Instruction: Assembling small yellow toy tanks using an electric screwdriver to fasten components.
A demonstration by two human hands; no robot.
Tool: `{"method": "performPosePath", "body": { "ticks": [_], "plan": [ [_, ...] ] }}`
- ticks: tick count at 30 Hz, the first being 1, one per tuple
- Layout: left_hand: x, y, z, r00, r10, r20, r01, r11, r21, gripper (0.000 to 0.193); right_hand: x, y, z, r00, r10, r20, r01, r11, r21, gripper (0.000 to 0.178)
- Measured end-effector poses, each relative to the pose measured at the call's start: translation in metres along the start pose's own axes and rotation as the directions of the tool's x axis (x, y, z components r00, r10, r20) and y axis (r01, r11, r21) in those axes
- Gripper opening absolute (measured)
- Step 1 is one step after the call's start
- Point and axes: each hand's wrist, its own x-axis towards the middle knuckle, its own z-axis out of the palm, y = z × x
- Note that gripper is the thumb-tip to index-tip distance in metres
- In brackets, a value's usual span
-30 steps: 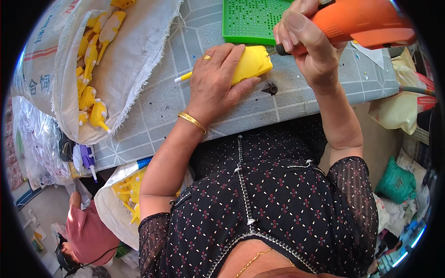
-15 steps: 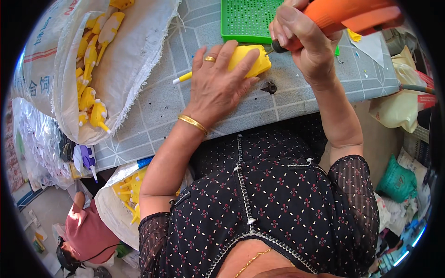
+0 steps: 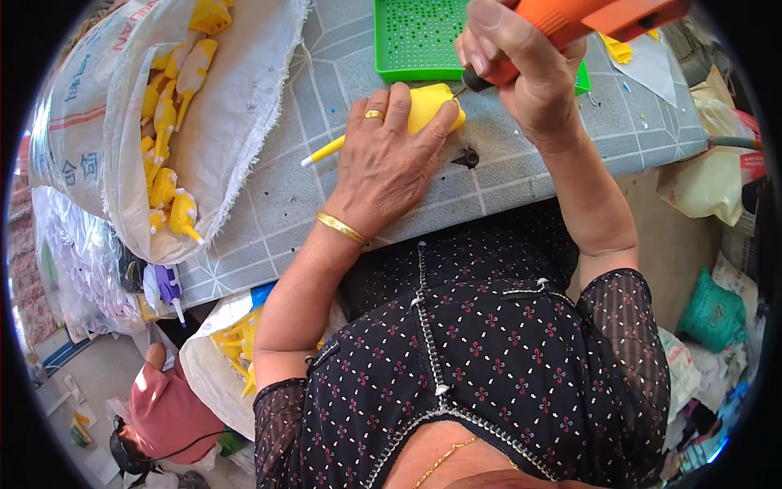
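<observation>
My left hand [image 3: 393,151] is closed over a yellow plastic toy part [image 3: 428,106], pressing it down on the table. A thin yellow stem with a white tip sticks out to the left from under that hand. In my right hand [image 3: 529,77] is an orange power screwdriver [image 3: 562,23], tilted, with its black nose pointing left. Its thin bit reaches the right end of the yellow part. A small dark metal piece [image 3: 465,157] lies on the table just below the part.
A green perforated tray [image 3: 423,45] sits behind my hands. On the left, a white woven sack [image 3: 236,122] spills similar yellow parts [image 3: 195,65]. Another sack [image 3: 204,359] of yellow pieces stands below the table edge. A person in a red top [image 3: 171,407] is at lower left.
The view has shifted slightly. The screwdriver's bit has come to the end of the yellow part, while my left hand keeps its hold.
</observation>
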Motion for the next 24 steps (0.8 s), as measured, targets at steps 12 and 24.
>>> {"method": "performPosePath", "body": {
  "ticks": [12,24],
  "plan": [
    [-0.006,-0.003,0.010,0.999,0.000,-0.048,0.000,1.000,0.003,0.051,-0.001,-0.006,0.000,0.999,0.025,-0.019,-0.025,1.000,0.018,0.020],
    [-0.006,0.000,0.007,0.999,-0.021,-0.040,0.020,1.000,-0.004,0.049,0.000,0.005,-0.003,0.999,0.034,0.007,-0.034,0.999,0.018,0.020]
  ]
}}
